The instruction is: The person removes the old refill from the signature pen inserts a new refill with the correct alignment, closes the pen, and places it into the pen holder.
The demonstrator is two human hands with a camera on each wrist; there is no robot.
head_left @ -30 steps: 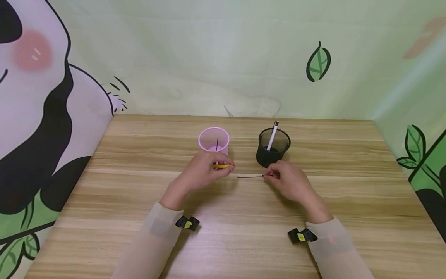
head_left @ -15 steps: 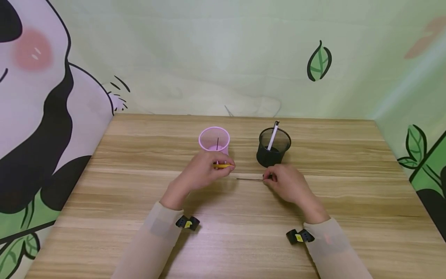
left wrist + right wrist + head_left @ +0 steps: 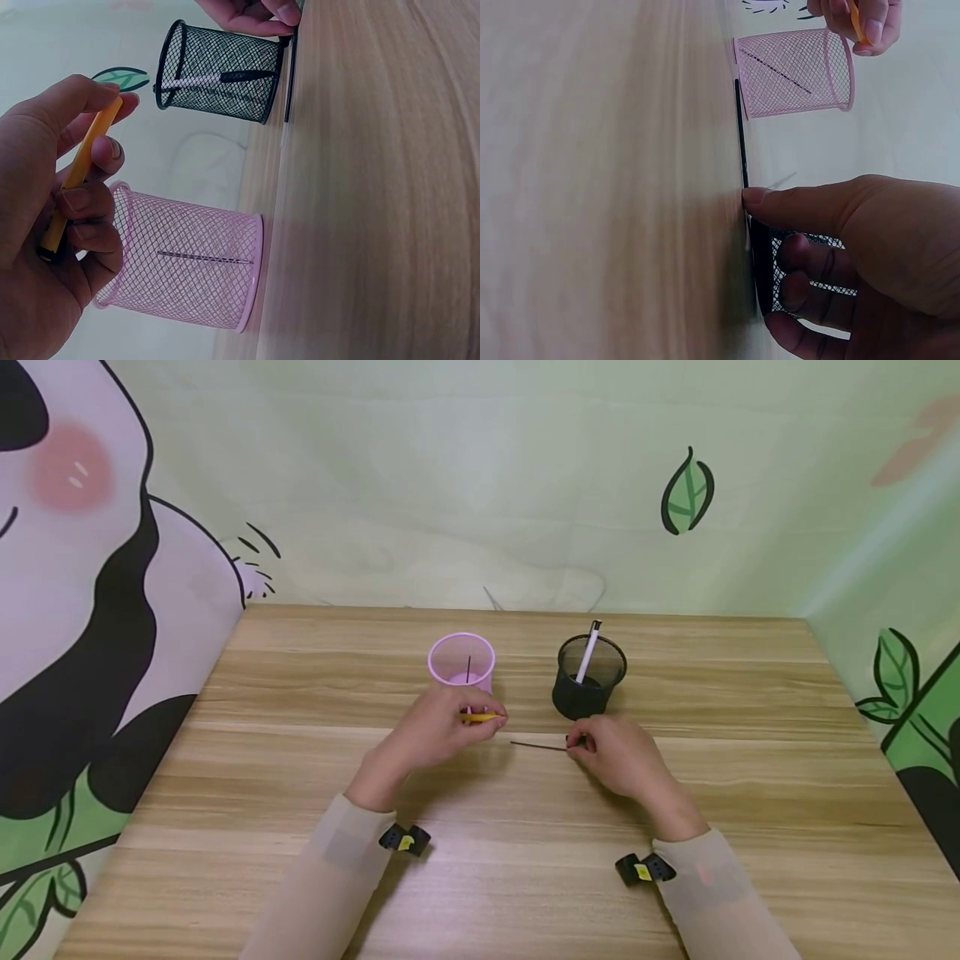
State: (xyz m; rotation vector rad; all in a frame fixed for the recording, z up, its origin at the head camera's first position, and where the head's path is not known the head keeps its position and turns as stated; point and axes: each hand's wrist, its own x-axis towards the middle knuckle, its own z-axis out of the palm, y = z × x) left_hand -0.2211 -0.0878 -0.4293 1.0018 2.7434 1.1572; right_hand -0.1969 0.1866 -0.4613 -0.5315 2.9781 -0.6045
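My left hand (image 3: 438, 722) grips a slim yellow pen (image 3: 84, 157) with a black end, just in front of the pink mesh pen holder (image 3: 480, 687). One thin dark stick (image 3: 468, 668) stands inside that holder. On the right, my right hand (image 3: 618, 756) pinches one end of a thin black stick (image 3: 742, 135) low at the tabletop, its free end pointing left toward the other hand. Behind the right hand is the black mesh pen holder (image 3: 579, 700), upright, with a white pen (image 3: 587, 653) leaning in it.
Both holders stand on a wood-grain table (image 3: 525, 877), side by side with a gap between them. Past the table's back edge hangs a pale green backdrop (image 3: 420, 485) with a panda and leaves. Small black cameras (image 3: 405, 839) sit at both wrists.
My right hand has come slightly toward me, away from the black holder. The black stick has shifted down with it and now slants a little. My left hand stays nearly still.
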